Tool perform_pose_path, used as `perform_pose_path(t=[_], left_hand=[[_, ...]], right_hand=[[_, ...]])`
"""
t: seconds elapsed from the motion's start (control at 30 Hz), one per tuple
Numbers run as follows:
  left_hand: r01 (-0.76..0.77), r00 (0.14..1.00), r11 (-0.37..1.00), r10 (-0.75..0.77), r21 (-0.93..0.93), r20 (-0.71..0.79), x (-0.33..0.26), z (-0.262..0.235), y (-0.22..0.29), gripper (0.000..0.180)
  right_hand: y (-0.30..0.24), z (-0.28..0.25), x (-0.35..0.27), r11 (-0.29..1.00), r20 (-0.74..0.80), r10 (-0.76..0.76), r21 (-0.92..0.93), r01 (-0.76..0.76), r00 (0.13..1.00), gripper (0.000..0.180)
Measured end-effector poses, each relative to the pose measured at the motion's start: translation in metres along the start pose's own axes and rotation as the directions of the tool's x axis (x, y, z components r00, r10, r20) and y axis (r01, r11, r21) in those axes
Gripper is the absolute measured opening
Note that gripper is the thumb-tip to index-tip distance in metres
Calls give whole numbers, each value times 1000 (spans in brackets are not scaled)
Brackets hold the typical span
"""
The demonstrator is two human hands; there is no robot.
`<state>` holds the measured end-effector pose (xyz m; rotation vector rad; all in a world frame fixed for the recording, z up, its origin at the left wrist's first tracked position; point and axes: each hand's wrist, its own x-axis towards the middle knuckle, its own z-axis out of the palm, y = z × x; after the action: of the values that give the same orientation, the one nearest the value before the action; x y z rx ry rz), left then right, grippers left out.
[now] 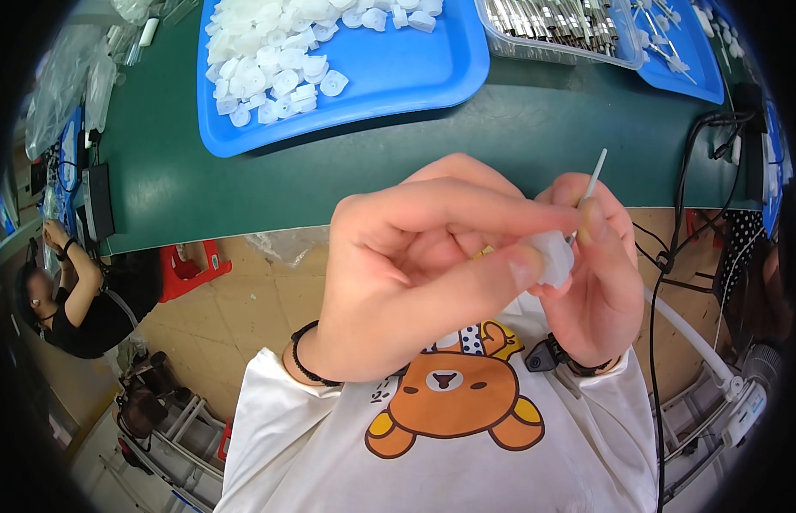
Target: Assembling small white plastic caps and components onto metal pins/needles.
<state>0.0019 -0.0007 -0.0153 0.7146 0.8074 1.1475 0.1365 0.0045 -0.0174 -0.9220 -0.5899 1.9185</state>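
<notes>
Both my hands are raised close together in front of my chest, just off the near edge of the green table. Between thumb and fingers, my left hand (pixel 432 265) pinches a translucent white plastic cap (pixel 555 258). My right hand (pixel 599 274) grips a thin pale rod (pixel 594 175) between thumb and forefinger, its tip pointing up and away. The rod's lower end meets the cap's side; whether it sits inside the cap is hidden by my fingers.
A blue tray (pixel 347 111) of loose white caps lies on the green table (pixel 535 120). Beside it stand a clear bin (pixel 569 53) of metal-ended rods and another blue tray (pixel 701 81) with capped rods. Black cables (pixel 684 188) hang at right. Another person (pixel 82 291) sits far left, near a red stool (pixel 195 269).
</notes>
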Motion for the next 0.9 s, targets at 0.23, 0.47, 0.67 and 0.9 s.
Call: perform_pose_path(t=[0.23, 0.47, 0.67, 0.9], left_hand=[[26, 1000, 996, -25, -86, 12, -1, -1, -1, 17], [-72, 997, 997, 72, -13, 19, 2, -3, -5, 19], [-243, 960, 965, 224, 100, 170, 3, -17, -11, 18], [-402, 911, 912, 391, 78, 132, 0, -14, -18, 11]], right_hand=[[5, -4, -2, 1000, 47, -7, 9, 7, 999, 25], [6, -2, -3, 991, 26, -112, -71, 113, 993, 22], [2, 0, -6, 969, 96, -220, -95, 229, 971, 18], [12, 2, -8, 865, 198, -426, -198, 461, 883, 13]])
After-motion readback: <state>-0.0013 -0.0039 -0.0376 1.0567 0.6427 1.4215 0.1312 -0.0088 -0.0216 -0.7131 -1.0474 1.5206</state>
